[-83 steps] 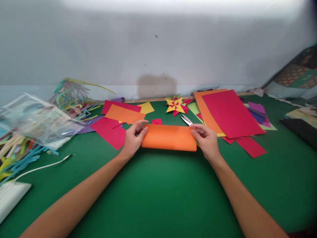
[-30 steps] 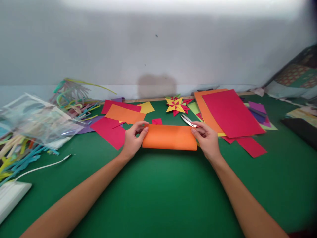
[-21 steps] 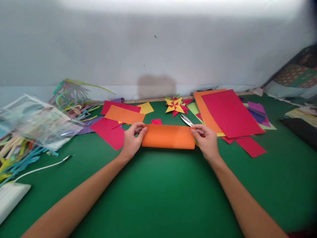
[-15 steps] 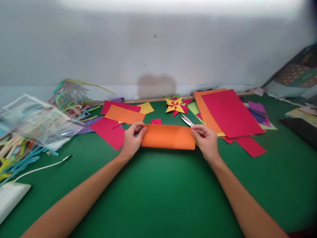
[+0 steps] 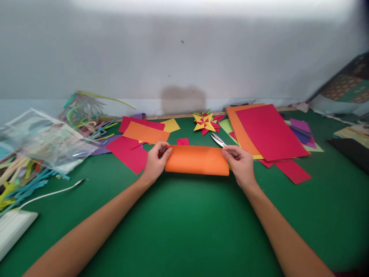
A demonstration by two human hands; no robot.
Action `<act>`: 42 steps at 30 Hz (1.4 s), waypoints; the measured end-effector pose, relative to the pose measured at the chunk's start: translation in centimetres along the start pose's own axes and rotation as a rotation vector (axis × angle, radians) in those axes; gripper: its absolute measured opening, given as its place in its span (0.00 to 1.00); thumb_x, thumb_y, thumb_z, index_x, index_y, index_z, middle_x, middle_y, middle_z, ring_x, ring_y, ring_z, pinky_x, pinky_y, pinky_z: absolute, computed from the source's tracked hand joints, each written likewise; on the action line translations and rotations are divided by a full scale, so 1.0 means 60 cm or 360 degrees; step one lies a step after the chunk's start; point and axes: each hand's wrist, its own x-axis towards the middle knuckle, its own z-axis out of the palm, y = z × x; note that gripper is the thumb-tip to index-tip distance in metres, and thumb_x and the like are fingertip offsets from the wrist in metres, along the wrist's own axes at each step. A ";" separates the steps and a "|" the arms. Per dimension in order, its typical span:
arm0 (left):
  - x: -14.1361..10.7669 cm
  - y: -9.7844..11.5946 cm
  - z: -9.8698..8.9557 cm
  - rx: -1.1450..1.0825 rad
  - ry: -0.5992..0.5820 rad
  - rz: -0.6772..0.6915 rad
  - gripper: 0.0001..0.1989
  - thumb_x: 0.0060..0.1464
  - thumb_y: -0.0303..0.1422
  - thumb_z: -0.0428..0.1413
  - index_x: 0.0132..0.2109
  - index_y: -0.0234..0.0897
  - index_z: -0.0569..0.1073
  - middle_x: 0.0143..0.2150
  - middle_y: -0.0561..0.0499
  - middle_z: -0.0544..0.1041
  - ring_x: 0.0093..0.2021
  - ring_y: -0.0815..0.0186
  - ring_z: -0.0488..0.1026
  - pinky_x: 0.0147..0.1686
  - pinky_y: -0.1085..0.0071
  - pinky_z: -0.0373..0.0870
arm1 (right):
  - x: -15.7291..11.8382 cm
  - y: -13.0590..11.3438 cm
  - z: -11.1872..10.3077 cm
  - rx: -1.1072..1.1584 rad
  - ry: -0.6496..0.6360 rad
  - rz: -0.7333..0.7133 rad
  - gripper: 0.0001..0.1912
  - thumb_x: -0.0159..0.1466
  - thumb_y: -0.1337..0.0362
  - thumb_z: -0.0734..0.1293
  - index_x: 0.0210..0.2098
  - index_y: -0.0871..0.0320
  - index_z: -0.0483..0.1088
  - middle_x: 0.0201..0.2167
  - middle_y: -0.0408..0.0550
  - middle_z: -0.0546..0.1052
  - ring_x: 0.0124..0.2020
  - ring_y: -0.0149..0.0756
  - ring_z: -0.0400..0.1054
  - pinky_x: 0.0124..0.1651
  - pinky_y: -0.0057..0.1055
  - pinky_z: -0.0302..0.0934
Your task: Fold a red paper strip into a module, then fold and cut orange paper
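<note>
An orange sheet of paper [image 5: 197, 161], curved over along its length, is held just above the green tabletop [image 5: 184, 223]. My left hand [image 5: 156, 159] pinches its upper left corner between thumb and fingers. At the upper right corner, my right hand [image 5: 240, 163] grips it the same way. Scissors [image 5: 218, 140] lie behind the paper, close to my right hand, their handles hidden. Beyond them sits a folded paper star [image 5: 204, 122] in yellow, red and green. A small red folded piece [image 5: 182, 141] lies just behind the orange sheet.
Red paper [image 5: 271, 132] and orange sheets are stacked at right, near a black object [image 5: 348, 154]. Cut orange paper [image 5: 146, 132] and red pieces lie at left. Further left are a clear plastic bag [image 5: 49, 138], pipe cleaners [image 5: 27, 179] and a white device [image 5: 17, 229] with a cable.
The lower edge of the orange paper has dropped slightly and its curve looks a little fuller. Both hands keep their hold at the corners. The view has shifted a little.
</note>
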 end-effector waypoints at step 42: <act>-0.036 0.026 -0.083 0.1528 -0.0817 0.0211 0.14 0.68 0.31 0.44 0.55 0.39 0.70 0.41 0.46 0.82 0.38 0.54 0.77 0.41 0.61 0.65 | -0.036 -0.013 0.051 -0.1073 -0.0516 -0.0060 0.05 0.64 0.68 0.67 0.40 0.53 0.70 0.33 0.44 0.77 0.36 0.40 0.72 0.38 0.33 0.59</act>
